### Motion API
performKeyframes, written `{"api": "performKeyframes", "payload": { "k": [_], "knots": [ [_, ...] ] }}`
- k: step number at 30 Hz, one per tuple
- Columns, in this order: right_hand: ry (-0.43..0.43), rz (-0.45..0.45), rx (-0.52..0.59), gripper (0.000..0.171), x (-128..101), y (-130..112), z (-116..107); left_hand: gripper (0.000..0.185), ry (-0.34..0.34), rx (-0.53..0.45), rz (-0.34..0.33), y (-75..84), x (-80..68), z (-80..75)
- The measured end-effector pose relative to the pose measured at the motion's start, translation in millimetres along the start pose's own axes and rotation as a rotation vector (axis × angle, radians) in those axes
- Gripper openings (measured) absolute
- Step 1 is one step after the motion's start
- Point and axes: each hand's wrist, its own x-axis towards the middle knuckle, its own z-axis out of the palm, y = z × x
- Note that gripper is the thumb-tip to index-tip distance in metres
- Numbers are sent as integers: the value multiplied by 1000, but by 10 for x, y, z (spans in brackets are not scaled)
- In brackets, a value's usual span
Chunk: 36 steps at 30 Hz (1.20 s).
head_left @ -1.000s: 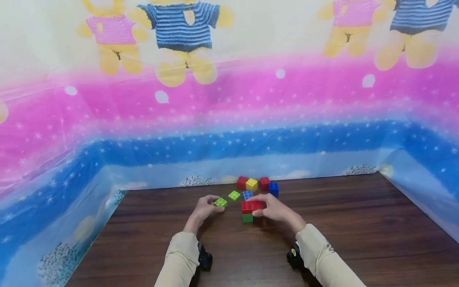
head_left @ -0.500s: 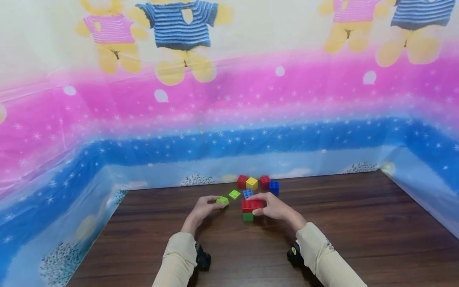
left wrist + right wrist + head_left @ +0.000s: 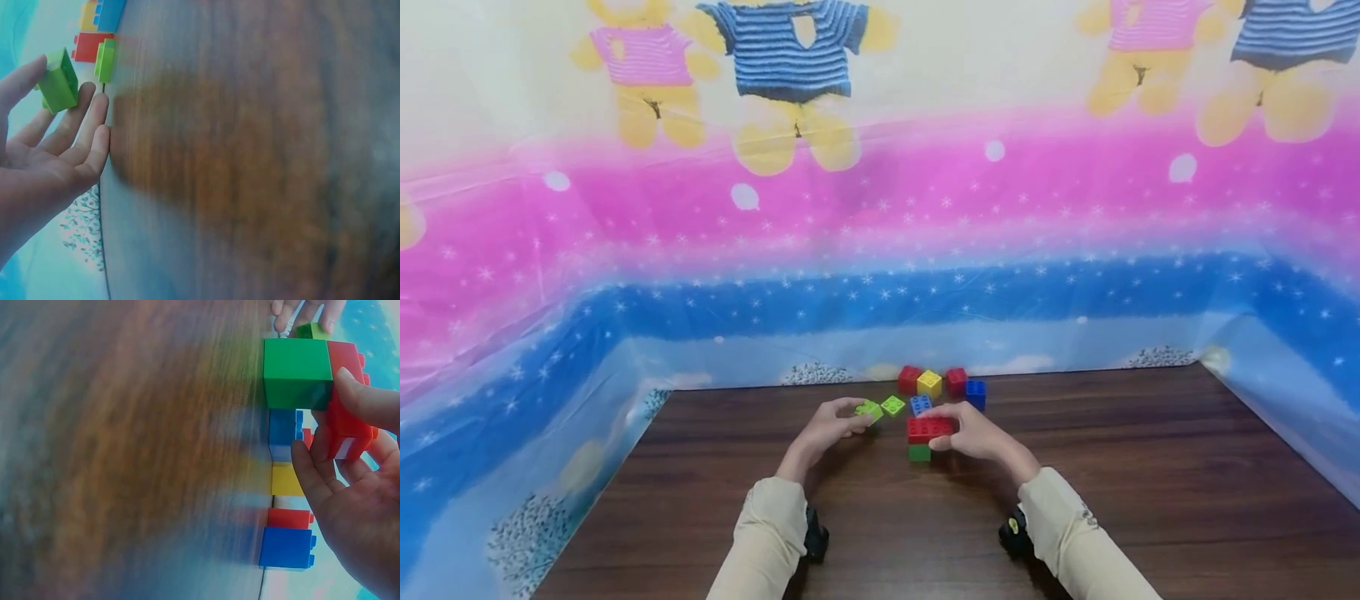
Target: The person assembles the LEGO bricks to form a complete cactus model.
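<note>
My left hand [image 3: 829, 427] pinches a lime-green toy brick [image 3: 870, 411] between thumb and fingers. In the left wrist view this brick [image 3: 59, 81] is tilted and held off the table. A second, thin lime-green brick [image 3: 892, 406] lies just beyond it. My right hand [image 3: 977, 433] grips a long red brick [image 3: 927, 429] by its right end. Under the red brick's left part sits a green brick [image 3: 919, 452]; in the right wrist view the green brick [image 3: 297, 374] and the red brick [image 3: 350, 419] are joined, the red one overhanging.
A light-blue brick [image 3: 920, 405] lies behind the red and green stack. Farther back on the wooden table [image 3: 910, 533] stand two red bricks, one of them the left red brick [image 3: 909, 380], a yellow brick [image 3: 929, 383] and a dark-blue brick [image 3: 975, 395]. A printed cloth [image 3: 850, 300] hangs behind.
My left hand has moved slightly away from me and to the right with the lime-green brick, tilting it. My right hand stays in place on the red brick.
</note>
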Motion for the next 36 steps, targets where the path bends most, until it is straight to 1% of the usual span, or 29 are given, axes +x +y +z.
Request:
{"api": "performKeyframes", "payload": {
  "k": [6, 10, 15, 17, 18, 19, 24, 30, 34, 36],
  "knots": [
    [-6, 12, 3, 43, 20, -3, -39, 50, -31, -2, 2, 27, 21, 16],
    [-13, 10, -4, 43, 27, -6, -39, 53, -55, -28, 17, 41, -11, 5],
    [-17, 9, -13, 42, 31, -2, -38, 56, -102, -52, 106, 102, -66, 18],
    [-15, 7, -14, 42, 34, -3, -41, 55, -122, -60, 116, 143, -75, 43],
    [-14, 7, -13, 42, 37, -3, -42, 54, -134, -66, 118, 167, -78, 56],
    [-14, 5, -11, 42, 40, -4, -44, 51, -132, -79, 101, 202, -87, 82],
    [-23, -14, -2, 42, 46, -5, -62, 50, -162, -116, 95, 313, -99, 170],
    [-29, -20, 9, 42, 42, 8, -67, 49, -178, -90, 119, 364, -110, 229],
    [-39, -17, 22, 43, 40, 18, -65, 46, -170, -60, 123, 395, -152, 271],
    [-45, -15, 27, 43, 37, 17, -69, 45, -179, -52, 129, 415, -179, 292]
  ]
}}
